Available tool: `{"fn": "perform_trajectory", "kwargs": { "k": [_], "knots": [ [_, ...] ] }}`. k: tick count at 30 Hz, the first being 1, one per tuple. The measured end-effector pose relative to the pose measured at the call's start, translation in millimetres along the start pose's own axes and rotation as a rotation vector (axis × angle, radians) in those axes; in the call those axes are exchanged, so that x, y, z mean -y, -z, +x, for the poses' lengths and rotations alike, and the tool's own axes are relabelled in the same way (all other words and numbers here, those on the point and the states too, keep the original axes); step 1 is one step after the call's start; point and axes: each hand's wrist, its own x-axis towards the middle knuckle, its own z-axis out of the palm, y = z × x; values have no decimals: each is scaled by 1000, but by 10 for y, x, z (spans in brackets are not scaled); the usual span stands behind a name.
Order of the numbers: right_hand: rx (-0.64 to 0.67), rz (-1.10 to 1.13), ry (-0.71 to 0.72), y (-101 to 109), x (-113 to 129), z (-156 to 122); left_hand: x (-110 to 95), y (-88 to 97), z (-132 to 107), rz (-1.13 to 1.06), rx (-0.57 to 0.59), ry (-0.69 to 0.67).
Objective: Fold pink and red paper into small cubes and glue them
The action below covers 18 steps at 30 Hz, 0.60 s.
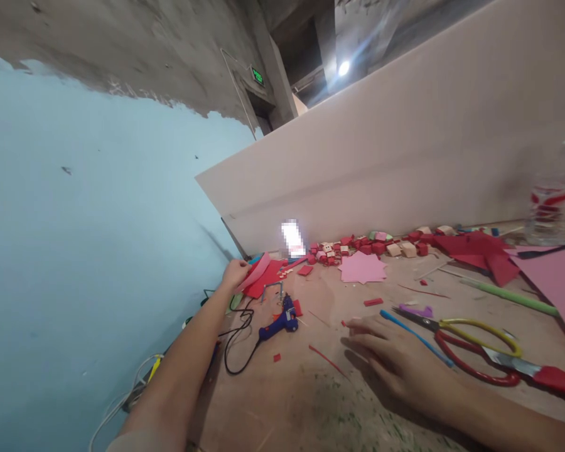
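Note:
At the far left of the table, my left hand is closed on the edge of a sheet of pink paper, lifting it over a sheet of red paper. My right hand hovers low over the table at the right, palm down, fingers stretched out and slightly apart. A tiny red scrap shows at its fingertips; I cannot tell whether they touch it. Just beyond that hand lie a thin blue stick and scissors with yellow and red handles. Its thumb is hidden.
A blue glue gun with a black cord lies between my hands. Along the white partition stand a bright blurred screen and several small red and wooden blocks. A pink star-edged paper and plastic bottle are farther right.

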Motion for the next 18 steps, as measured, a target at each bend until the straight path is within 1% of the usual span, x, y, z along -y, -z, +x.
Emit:
{"fn": "perform_trajectory", "kwargs": {
  "k": [5, 9, 13, 18],
  "knots": [
    [7, -5, 4, 18, 11, 9, 36, -50, -46, -49, 40, 6],
    [32, 0, -2, 56, 54, 27, 11, -86, -84, -25, 83, -46],
    [34, -6, -1, 88, 84, 35, -82, -119, -91, 60, 110, -159],
    [35, 6, 1, 103, 87, 32, -246, -315, -101, 186, 155, -327]
  ]
}}
